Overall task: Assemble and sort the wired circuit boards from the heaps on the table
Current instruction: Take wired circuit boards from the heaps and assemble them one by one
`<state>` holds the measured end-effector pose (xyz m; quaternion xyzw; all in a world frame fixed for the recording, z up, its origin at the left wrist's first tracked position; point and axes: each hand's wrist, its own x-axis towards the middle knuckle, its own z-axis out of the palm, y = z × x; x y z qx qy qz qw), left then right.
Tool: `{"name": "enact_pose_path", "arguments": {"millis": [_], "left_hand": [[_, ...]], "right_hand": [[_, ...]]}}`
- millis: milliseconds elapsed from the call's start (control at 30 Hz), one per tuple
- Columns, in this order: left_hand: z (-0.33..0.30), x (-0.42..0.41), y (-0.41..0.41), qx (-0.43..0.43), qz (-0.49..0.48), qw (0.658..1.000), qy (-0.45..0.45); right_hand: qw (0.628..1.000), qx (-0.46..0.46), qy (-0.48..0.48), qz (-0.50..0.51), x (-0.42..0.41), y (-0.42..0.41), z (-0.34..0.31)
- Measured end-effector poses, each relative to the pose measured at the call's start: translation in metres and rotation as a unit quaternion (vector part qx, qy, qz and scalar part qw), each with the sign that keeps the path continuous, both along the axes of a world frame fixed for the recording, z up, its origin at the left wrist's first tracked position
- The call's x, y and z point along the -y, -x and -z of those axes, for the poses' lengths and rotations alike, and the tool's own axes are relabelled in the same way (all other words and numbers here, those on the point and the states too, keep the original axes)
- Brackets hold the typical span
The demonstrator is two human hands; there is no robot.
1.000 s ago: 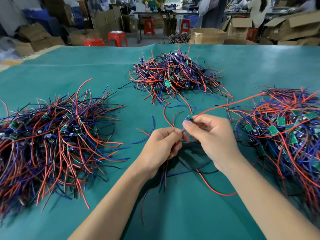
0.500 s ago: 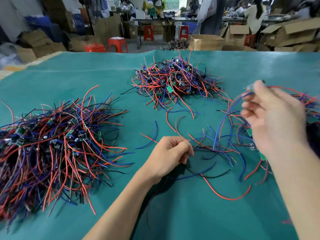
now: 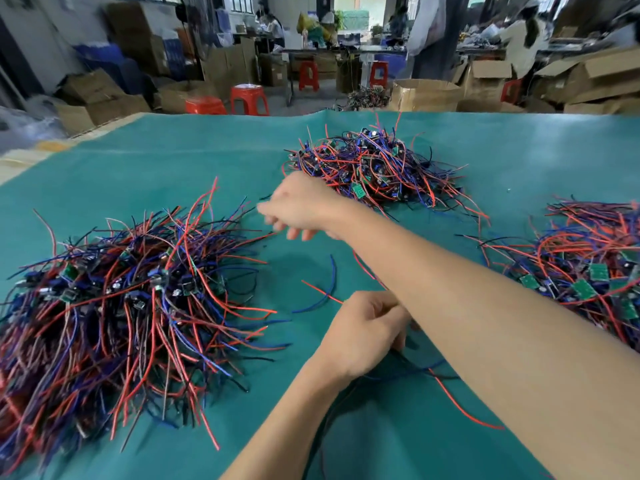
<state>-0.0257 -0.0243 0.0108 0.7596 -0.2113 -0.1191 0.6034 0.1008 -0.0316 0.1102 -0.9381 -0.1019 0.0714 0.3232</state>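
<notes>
Three heaps of small green circuit boards with red, blue and black wires lie on the teal table (image 3: 519, 150): a left heap (image 3: 138, 299), a far heap (image 3: 374, 168) and a right heap (image 3: 588, 265). My right hand (image 3: 301, 209) reaches across to the left, blurred by motion. It hovers between the far heap and the left heap with fingers loosely spread and nothing visible in them. My left hand (image 3: 367, 327) rests near the table's middle, fingers curled around a few dark wires (image 3: 415, 368) that trail out beneath it.
Loose wires lie around my left hand: a blue one (image 3: 330, 282) and a long red one (image 3: 464, 407). Beyond the table's far edge stand red stools (image 3: 249, 98) and cardboard boxes (image 3: 426, 95). People work at benches in the background.
My right hand pulled a wired board up from the centre toward the right heap, then swung across to the left and now holds nothing. My left hand stayed put, still gripping wires.
</notes>
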Motion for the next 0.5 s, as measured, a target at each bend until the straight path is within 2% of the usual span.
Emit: {"name": "enact_pose_path", "arguments": {"millis": [67,133,233,400,500], "left_hand": [[0.0,0.001,-0.001,0.013,0.0,1.0,-0.012],[-0.001,0.0,-0.002,0.023,-0.004,0.999,-0.023],[-0.003,-0.001,0.0,0.024,-0.004,1.0,-0.02],[-0.003,-0.001,0.0,0.022,-0.012,0.999,-0.025],[-0.001,-0.001,-0.002,0.02,-0.009,1.0,-0.019]], "right_hand": [[0.989,0.082,0.098,0.071,0.022,-0.026,0.018],[0.983,0.062,0.15,0.091,0.042,-0.047,0.037],[0.983,0.021,0.162,0.082,0.06,-0.068,0.063],[0.976,0.037,0.206,0.061,0.063,-0.077,0.071],[0.971,0.065,0.213,0.086,0.066,-0.07,0.07]]}}
